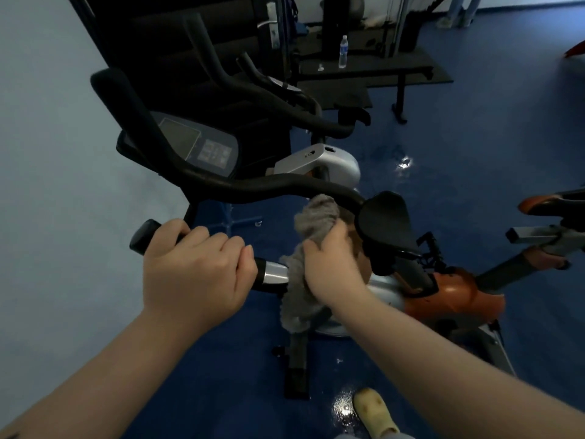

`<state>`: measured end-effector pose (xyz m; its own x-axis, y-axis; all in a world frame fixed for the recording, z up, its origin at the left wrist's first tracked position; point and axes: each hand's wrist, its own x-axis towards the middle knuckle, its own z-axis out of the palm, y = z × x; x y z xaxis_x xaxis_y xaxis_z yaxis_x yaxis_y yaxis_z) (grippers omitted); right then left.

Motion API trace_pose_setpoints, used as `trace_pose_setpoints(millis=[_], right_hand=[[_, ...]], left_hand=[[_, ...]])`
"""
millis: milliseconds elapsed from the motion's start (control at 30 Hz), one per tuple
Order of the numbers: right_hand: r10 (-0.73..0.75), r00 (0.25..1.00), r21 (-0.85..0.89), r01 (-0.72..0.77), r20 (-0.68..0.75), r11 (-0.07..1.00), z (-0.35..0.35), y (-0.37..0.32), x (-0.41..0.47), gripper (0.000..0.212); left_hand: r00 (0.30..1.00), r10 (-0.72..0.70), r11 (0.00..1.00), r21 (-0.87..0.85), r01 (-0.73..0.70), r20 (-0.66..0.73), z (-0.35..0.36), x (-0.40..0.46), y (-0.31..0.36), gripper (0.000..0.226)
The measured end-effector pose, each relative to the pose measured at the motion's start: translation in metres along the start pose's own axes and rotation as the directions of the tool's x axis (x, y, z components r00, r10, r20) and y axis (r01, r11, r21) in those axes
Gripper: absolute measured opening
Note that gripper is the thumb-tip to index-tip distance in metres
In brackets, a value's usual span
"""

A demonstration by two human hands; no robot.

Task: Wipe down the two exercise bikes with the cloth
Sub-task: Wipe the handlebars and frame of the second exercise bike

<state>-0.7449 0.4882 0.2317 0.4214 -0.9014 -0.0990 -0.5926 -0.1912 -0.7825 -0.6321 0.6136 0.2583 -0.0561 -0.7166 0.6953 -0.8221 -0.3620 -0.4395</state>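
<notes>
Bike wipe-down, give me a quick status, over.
Left hand clamped on handlebar end. Right hand pressing grey cloth against the bar. Nothing in the way.

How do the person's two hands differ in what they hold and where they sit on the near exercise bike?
The left hand wraps bare around the black foam handlebar grip, while the right hand clutches the fluffy grey cloth. The left hand sits at the bar's end; the right hand presses the cloth further along, past the chrome band. Both are closed, knuckles up.

The cloth (308, 248) hides the handlebar (272, 275) under the right hand (332, 264).
</notes>
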Motion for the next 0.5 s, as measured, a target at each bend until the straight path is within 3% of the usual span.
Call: trace_pose_setpoints(millis=[167,233,300,400,467,500], right_hand=[[0.012,0.999,0.157,-0.02,0.048,0.987,-0.008,-0.005,0.005,0.032],[-0.094,0.996,0.182,0.09,0.013,0.979,-0.005,-0.001,-0.018,0.042],[-0.27,0.962,0.009,0.27,-0.046,0.963,0.005,0.0,-0.044,0.04],[-0.595,0.799,-0.249,0.595,0.085,0.764,0.005,-0.01,-0.049,0.038],[-0.745,0.642,-0.277,0.76,0.18,0.588,-0.005,-0.002,-0.032,0.021],[-0.771,0.604,-0.269,0.791,0.202,0.549,-0.012,0.005,-0.026,0.019]], left_hand=[[0.999,0.017,1.0,0.013,-0.016,-0.028,0.002,0.002,-0.004,0.037],[1.0,-0.004,1.0,0.013,0.004,-0.025,0.002,0.0,-0.001,0.038],[0.999,-0.006,1.0,0.015,0.007,-0.043,0.002,-0.001,0.0,0.038],[0.998,0.044,0.999,0.007,-0.044,-0.043,-0.001,-0.003,-0.005,0.035],[1.0,0.007,1.0,-0.006,-0.007,0.002,-0.009,-0.006,-0.008,0.032],[0.999,-0.049,0.999,-0.006,0.049,0.02,-0.012,-0.007,-0.01,0.03]])
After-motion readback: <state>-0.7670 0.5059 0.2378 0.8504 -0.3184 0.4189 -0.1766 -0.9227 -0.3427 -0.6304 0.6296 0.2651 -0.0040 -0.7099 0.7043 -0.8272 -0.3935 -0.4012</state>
